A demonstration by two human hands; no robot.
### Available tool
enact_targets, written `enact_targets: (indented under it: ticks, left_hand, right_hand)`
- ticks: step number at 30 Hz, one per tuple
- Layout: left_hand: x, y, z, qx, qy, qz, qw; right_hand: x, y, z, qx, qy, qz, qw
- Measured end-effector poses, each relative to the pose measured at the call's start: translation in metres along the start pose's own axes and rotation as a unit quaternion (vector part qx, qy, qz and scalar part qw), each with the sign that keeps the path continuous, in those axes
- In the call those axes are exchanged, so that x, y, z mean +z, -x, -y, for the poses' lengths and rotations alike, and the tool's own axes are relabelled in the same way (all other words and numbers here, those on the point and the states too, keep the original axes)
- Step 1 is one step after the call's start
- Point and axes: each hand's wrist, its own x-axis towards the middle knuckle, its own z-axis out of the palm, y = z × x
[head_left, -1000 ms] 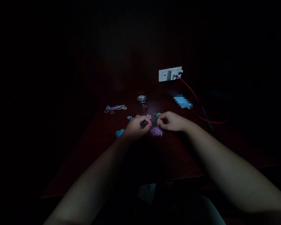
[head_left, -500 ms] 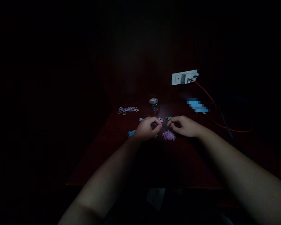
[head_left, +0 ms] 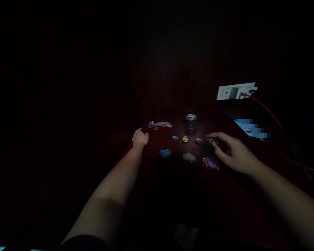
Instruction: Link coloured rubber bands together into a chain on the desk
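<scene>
My left hand (head_left: 140,138) is at the left side of the dark red table, back up, thumb apart and fingers loosely bent, with nothing visible in it. Just to its right lies a loose spread of mixed-colour small rubber bands (head_left: 160,124). My right hand (head_left: 226,150) is open, thumb and forefinger apart, over the green rubber bands (head_left: 210,141) and partly in front of them. Beside it sit the purple rubber bands (head_left: 210,162) and pink rubber bands (head_left: 198,141). Further left are yellow rubber bands (head_left: 185,139), pale yellowish bands (head_left: 189,157), blue bands (head_left: 165,153) and light-blue bands (head_left: 175,137).
A small clear lidded jar (head_left: 191,122) stands behind the piles. Right of it lies a phone (head_left: 247,128), its screen blurred out, with a red cable (head_left: 267,109) running to a wall socket (head_left: 226,92). The surroundings are very dark.
My hands were close together over the middle piles. The left has moved away to the table's left side, and the right has opened wider. The view has swung left, shifting everything rightward.
</scene>
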Motion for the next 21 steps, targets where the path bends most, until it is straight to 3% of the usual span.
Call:
enact_targets:
  ticks: [5,8,13,21]
  left_hand:
    - [0.018,-0.022,-0.010,0.072,-0.143,0.083,0.984]
    - [0.024,-0.034,-0.012,0.111,-0.171,0.118,0.972]
    - [0.030,-0.046,-0.009,0.124,-0.175,0.112,0.970]
    - [0.024,-0.042,-0.002,0.113,-0.151,0.091,0.978]
  right_hand:
    - [0.000,0.001,0.000,0.025,-0.014,-0.009,1.000]
    - [0.000,0.002,0.001,0.028,-0.019,-0.007,0.999]
    - [-0.001,0.001,0.004,0.028,-0.023,-0.019,0.999]
    - [0.001,0.003,0.002,0.050,-0.034,-0.012,0.998]
